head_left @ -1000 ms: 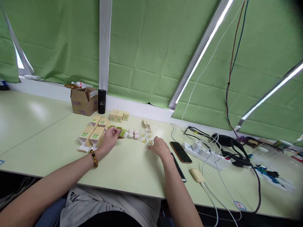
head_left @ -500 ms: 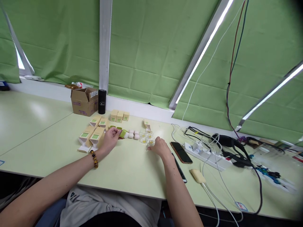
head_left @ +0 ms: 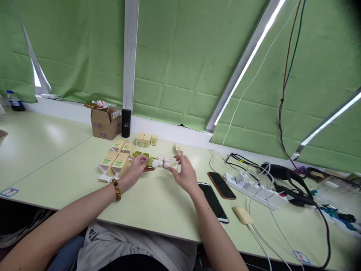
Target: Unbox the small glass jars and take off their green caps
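My left hand, a bead bracelet on its wrist, pinches a small green cap just above the pale green table. My right hand is closed on a small clear bottle with yellow inside, lifted toward the cap. Between the hands lie a few small pink-white caps. Left of my left hand lie several tan cartons with green labels, two with open flaps.
Three small tan cartons stand behind, next to a black cylinder and an open cardboard box. Two phones lie to the right, then a white power strip, tangled cables and a beige pad.
My right hand has picked a clear bottle up from the table and moved it left toward the green cap in my left hand. The camera has shifted a little.
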A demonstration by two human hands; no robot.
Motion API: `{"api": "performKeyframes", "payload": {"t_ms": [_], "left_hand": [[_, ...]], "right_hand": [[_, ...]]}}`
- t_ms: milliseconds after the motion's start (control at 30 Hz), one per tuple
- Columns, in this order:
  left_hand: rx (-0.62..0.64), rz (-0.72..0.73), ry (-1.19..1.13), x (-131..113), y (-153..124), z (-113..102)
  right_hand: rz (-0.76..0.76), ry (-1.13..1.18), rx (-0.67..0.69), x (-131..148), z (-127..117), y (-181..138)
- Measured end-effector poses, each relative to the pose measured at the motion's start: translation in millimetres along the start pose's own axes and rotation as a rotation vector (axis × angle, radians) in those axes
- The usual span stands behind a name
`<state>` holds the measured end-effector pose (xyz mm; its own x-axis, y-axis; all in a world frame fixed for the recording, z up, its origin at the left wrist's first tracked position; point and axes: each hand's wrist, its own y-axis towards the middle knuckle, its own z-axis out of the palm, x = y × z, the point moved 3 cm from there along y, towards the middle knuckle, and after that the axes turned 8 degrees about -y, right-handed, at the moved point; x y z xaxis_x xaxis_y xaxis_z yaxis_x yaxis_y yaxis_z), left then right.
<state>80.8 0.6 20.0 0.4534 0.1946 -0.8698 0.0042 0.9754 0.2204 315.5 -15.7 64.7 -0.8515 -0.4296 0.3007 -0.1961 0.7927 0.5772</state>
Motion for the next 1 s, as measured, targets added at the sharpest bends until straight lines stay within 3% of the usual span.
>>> {"api": "performKeyframes", "payload": {"t_ms": [67, 133, 300, 533, 700, 867, 1000], "left_hand": [[0.021, -0.027, -0.030, 0, -2, 2], [0.040, -0.048, -0.058, -1, -4, 4], [0.121, -0.079, -0.072, -1, -8, 8], [0.190, -0.105, -0.025, -7, -13, 15], [0.342, -0.158, 0.105, -4, -17, 24], [0.413, 0.033, 0.347, -3, -22, 29], [0.314, 0.213, 0.527, -7, -22, 21]], "right_hand": [[-0.108, 0.247, -0.057, 20, 17, -5], [-0.124, 0.407, -0.086, 35, 34, -11], [-0.121, 0.493, -0.130, 50, 57, -19], [-0.133, 0.542, -0.211, 52, 46, -20], [-0.126, 0.567, -0.186, 55, 36, -21], [-0.053, 0.775, -0.100, 51, 41, -23], [-0.014, 0.891, -0.080, 48, 42, -22]]}}
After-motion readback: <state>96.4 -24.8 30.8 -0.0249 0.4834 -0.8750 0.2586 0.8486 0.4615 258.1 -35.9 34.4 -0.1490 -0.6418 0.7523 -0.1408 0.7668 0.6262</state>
